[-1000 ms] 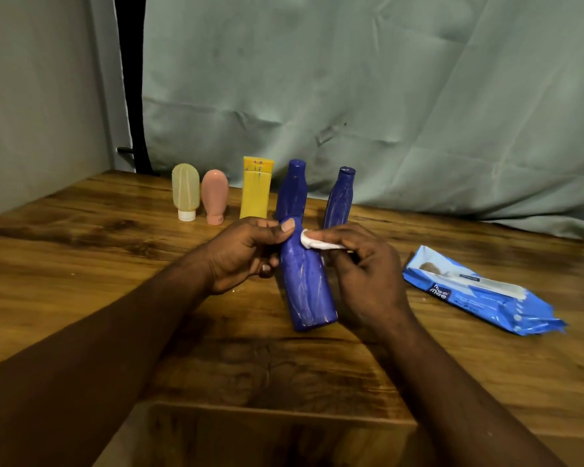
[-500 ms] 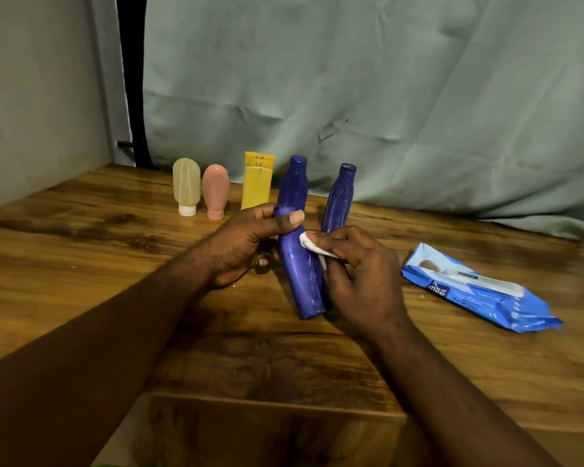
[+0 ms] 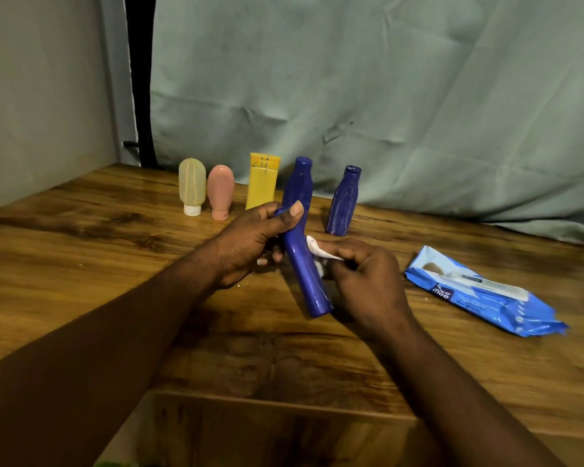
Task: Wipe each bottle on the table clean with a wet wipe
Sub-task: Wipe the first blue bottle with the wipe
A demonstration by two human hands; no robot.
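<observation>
My left hand (image 3: 250, 242) grips the neck end of a dark blue bottle (image 3: 305, 276), which is tilted with its base toward me above the table. My right hand (image 3: 361, 281) pinches a white wet wipe (image 3: 317, 249) against the bottle's right side. Behind, in a row, stand a pale green bottle (image 3: 192, 185), a pink bottle (image 3: 220, 190), a yellow tube (image 3: 263, 185) and two more blue bottles (image 3: 299, 183) (image 3: 344, 202).
A blue pack of wet wipes (image 3: 479, 293) lies flat on the wooden table (image 3: 81, 251) to the right of my hands. A grey-green curtain (image 3: 385, 96) hangs behind the table and a wall closes the left side.
The held blue bottle has tipped so its base points more to the right. My right hand with the wipe has slid down along the bottle's side.
</observation>
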